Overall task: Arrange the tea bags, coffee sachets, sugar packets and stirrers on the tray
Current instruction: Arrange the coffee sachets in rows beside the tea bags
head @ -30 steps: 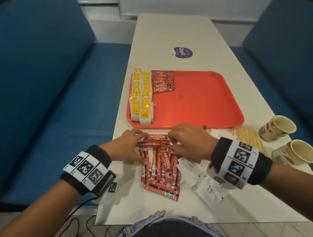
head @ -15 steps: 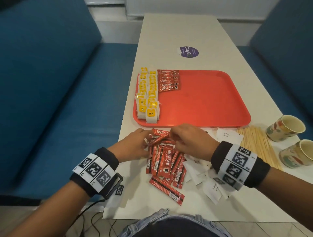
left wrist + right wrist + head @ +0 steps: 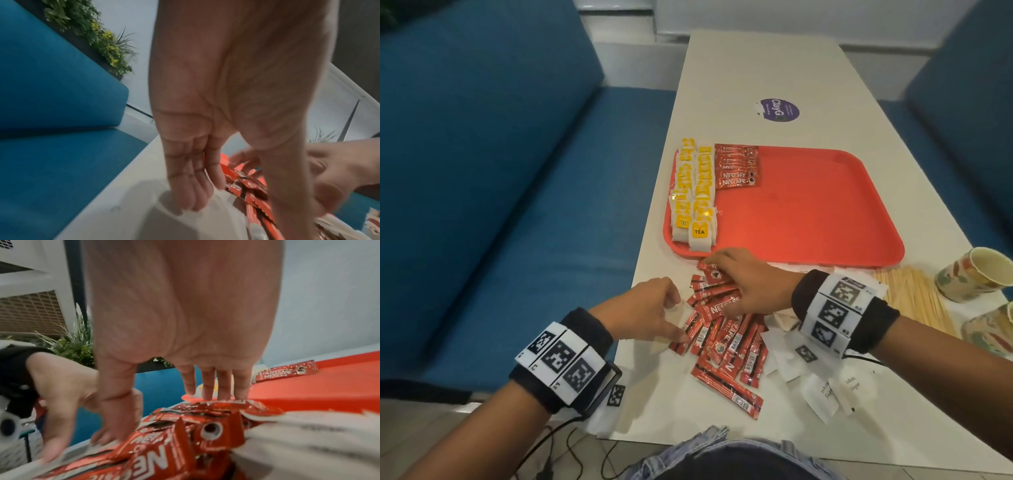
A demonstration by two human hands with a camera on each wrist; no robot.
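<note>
Mid-frame in the head view, a loose pile of coffee sachets (image 3: 722,329) is spread on the white bench (image 3: 756,68), just below the near rim of the red tray (image 3: 825,205). The right hand (image 3: 750,284) is laid over the upper part of the pile, fingers extended down onto the sachets; in the right wrist view the fingertips (image 3: 207,394) are seen resting on the top sachet, straight rather than curled, with nothing pinched. The left hand (image 3: 643,311) is placed at the pile's left edge, one finger stretched out to touch a sachet, the others loosely bent; nothing is gripped by it.

On the tray, two columns of tea bags (image 3: 693,192) are lined along the left side, and a short stack of coffee sachets (image 3: 738,166) is set just beside them at the upper left. The rest of the tray floor is bare red.

Sugar packets (image 3: 825,390) are scattered lower right of the pile, partly under the right wrist. Stirrers (image 3: 914,301) are bunched at the right, near two paper cups (image 3: 976,274) at the frame's right edge.
</note>
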